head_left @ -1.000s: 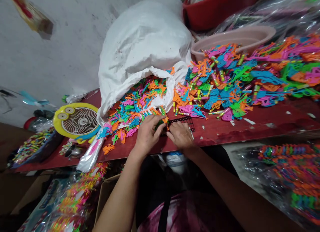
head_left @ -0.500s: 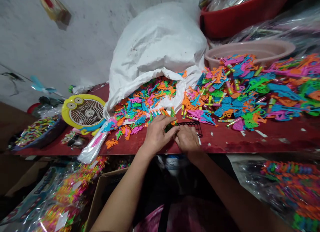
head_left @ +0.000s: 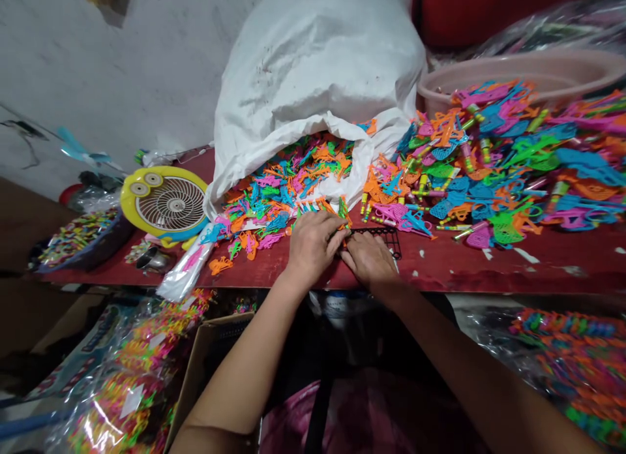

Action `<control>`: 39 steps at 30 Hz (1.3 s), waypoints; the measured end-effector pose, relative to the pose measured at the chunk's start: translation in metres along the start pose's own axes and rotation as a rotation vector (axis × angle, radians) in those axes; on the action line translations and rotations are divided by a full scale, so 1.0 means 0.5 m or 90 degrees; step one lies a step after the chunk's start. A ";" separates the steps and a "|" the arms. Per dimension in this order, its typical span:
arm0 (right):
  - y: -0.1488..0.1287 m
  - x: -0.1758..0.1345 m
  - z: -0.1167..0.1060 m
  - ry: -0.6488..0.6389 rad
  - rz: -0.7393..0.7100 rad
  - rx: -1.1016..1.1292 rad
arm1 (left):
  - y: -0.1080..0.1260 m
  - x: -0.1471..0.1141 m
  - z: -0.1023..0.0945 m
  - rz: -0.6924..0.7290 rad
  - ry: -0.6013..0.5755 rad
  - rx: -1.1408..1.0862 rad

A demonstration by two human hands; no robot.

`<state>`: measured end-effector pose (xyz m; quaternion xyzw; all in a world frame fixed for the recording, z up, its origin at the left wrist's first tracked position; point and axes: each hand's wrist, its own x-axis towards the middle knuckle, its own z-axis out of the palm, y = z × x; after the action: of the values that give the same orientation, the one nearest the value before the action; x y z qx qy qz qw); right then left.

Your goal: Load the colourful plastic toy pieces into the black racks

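Both hands are close together at the table edge. My left hand [head_left: 313, 248] has its fingers bent and closed around something small, with a bit of orange showing near the fingertips. A row of small coloured plastic pieces [head_left: 320, 206] stands just beyond its knuckles. My right hand [head_left: 370, 258] is curled over a black grid rack [head_left: 392, 241], with its fingers together and its thumb towards the left hand. The hands cover much of the rack's left part. Loose toy pieces [head_left: 276, 222] spill from a white sack [head_left: 317, 69] in front of the left hand.
To the right is a heap of coloured plastic toys [head_left: 489, 186] with small tubes among them, below a pink basin [head_left: 518, 75]. A yellow fan [head_left: 166, 203] and a basin of small pieces [head_left: 81, 242] stand left. Bagged toys [head_left: 132, 376] lie below the table [head_left: 425, 274].
The camera view has shifted, so the sack and heap look nearer and higher. Both hands remain at the rack; the left fingers have drawn in slightly, and less green shows under them.
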<state>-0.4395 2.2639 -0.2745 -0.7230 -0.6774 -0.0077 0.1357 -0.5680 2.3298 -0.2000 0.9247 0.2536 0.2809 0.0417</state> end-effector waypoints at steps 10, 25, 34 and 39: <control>-0.024 -0.015 -0.004 0.037 0.010 0.019 | 0.025 -0.060 0.014 -0.040 0.235 0.036; 0.019 -0.062 -0.006 0.112 -0.009 0.091 | 0.003 -0.187 0.116 -0.330 0.283 -0.073; 0.004 -0.068 0.008 0.105 -0.054 0.031 | 0.003 -0.157 0.131 -0.308 0.257 0.113; 0.000 -0.068 0.013 0.121 -0.063 0.018 | 0.005 -0.147 0.142 -0.299 0.244 0.156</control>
<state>-0.4435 2.2318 -0.2877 -0.6826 -0.6964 -0.0736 0.2091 -0.5807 2.2960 -0.2957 0.7693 0.4950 0.4001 -0.0548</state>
